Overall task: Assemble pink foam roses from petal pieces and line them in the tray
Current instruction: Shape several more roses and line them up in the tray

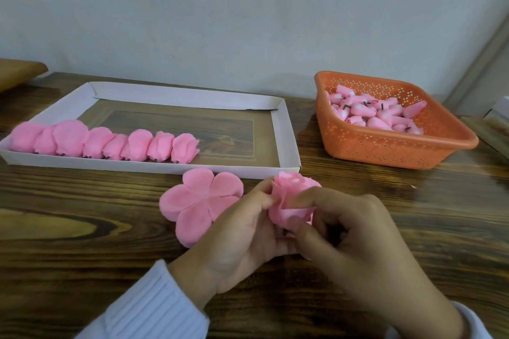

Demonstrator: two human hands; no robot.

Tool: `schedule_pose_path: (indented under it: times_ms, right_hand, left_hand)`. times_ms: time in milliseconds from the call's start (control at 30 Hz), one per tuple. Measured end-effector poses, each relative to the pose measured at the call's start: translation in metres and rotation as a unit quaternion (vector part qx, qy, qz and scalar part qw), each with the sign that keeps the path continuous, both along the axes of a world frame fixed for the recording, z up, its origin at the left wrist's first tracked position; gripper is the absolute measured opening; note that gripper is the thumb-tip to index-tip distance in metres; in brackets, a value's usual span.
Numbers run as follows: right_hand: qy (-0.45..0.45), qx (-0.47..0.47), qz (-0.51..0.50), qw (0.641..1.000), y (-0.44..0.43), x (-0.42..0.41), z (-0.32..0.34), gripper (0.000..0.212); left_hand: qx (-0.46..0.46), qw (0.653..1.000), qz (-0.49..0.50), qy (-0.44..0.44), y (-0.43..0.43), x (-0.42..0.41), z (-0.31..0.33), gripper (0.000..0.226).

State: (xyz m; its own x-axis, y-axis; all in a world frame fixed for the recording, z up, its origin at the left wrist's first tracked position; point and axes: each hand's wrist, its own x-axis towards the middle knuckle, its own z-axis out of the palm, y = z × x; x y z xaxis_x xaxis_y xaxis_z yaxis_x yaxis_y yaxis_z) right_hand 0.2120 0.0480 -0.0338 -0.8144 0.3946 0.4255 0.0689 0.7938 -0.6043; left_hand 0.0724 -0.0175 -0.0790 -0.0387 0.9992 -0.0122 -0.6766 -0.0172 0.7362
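Note:
A half-wrapped pink foam rose sits between both my hands just in front of the tray. My left hand pinches its left side from below. My right hand curls round its right side, the forefinger pressing a petal against the bud. A stack of flat five-lobed pink petal pieces lies on the table directly left of my left hand. The white cardboard tray holds a row of several finished pink roses along its front wall, from the left corner to about the middle.
An orange perforated basket full of pink rose buds with dark stems stands at the right rear. The wooden table runs to a pale wall behind. A wooden edge shows at far left, and a pale box at far right.

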Motion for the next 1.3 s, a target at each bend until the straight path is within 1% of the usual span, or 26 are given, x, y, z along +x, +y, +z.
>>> schedule_pose_path:
  times_ms: [200, 300, 400, 500, 633, 667, 733, 800, 833, 900, 933, 1000, 1100, 1167, 1233, 1300]
  right_hand:
    - [0.003, -0.029, 0.039, 0.999, 0.001, 0.002, 0.001, 0.022]
    - [0.01, -0.014, 0.023, 1.0, 0.002, 0.002, 0.0, 0.019]
    - [0.037, -0.008, -0.01, 0.999, 0.002, 0.001, -0.001, 0.014]
    - [0.055, -0.012, -0.035, 0.998, 0.003, 0.001, -0.001, 0.025]
    - [0.065, -0.029, -0.039, 0.997, 0.004, 0.0, -0.002, 0.041]
    - [0.07, -0.031, -0.039, 0.996, 0.004, -0.001, -0.002, 0.043]
    - [0.075, -0.037, -0.031, 0.996, 0.004, -0.001, -0.002, 0.045]
    - [0.069, -0.033, -0.022, 0.997, 0.005, -0.001, -0.003, 0.047]
    - [0.064, -0.026, -0.021, 0.997, 0.005, 0.0, -0.003, 0.047]
    - [0.054, -0.01, -0.017, 0.998, 0.005, 0.0, -0.003, 0.041]
    - [0.048, -0.005, -0.013, 0.999, 0.005, -0.001, -0.003, 0.036]
    - [0.035, -0.002, -0.004, 0.999, 0.004, -0.002, -0.001, 0.031]
    - [0.038, 0.017, 0.011, 0.999, 0.004, -0.002, 0.001, 0.03]
    - [0.066, -0.014, 0.023, 0.997, 0.002, -0.002, 0.0, 0.035]
    - [0.117, -0.116, 0.006, 0.986, 0.001, -0.002, -0.002, 0.043]
    - [0.15, -0.24, -0.021, 0.959, 0.001, -0.003, -0.004, 0.048]
  left_hand:
    - [0.021, 1.0, 0.014, 0.015, 0.001, 0.0, 0.0, 0.03]
    - [0.03, 0.999, 0.017, 0.033, 0.0, 0.0, 0.001, 0.031]
    - [0.039, 0.998, 0.024, 0.049, -0.001, 0.001, 0.004, 0.033]
    - [0.051, 0.997, 0.014, 0.056, -0.002, 0.001, 0.005, 0.037]
    - [0.073, 0.996, -0.019, 0.046, -0.004, -0.002, 0.005, 0.057]
    - [0.068, 0.996, -0.017, 0.064, -0.005, -0.002, 0.004, 0.062]
    - [0.056, 0.987, 0.014, 0.148, -0.005, -0.001, 0.002, 0.069]
    - [0.056, 0.969, 0.058, 0.233, -0.006, 0.001, 0.002, 0.064]
    - [0.056, 0.963, 0.073, 0.254, -0.006, 0.002, 0.002, 0.057]
    - [0.057, 0.957, 0.087, 0.272, -0.006, 0.001, 0.005, 0.041]
    - [0.055, 0.955, 0.092, 0.275, -0.007, 0.001, 0.006, 0.037]
    - [0.054, 0.951, 0.101, 0.288, -0.007, -0.001, 0.008, 0.036]
    - [0.072, 0.944, 0.108, 0.303, -0.009, 0.001, 0.013, 0.041]
    - [0.063, 0.933, 0.15, 0.322, -0.009, 0.002, 0.014, 0.042]
    - [0.051, 0.903, 0.212, 0.369, -0.009, 0.002, 0.014, 0.04]
    - [0.068, 0.872, 0.24, 0.42, -0.01, 0.003, 0.014, 0.036]
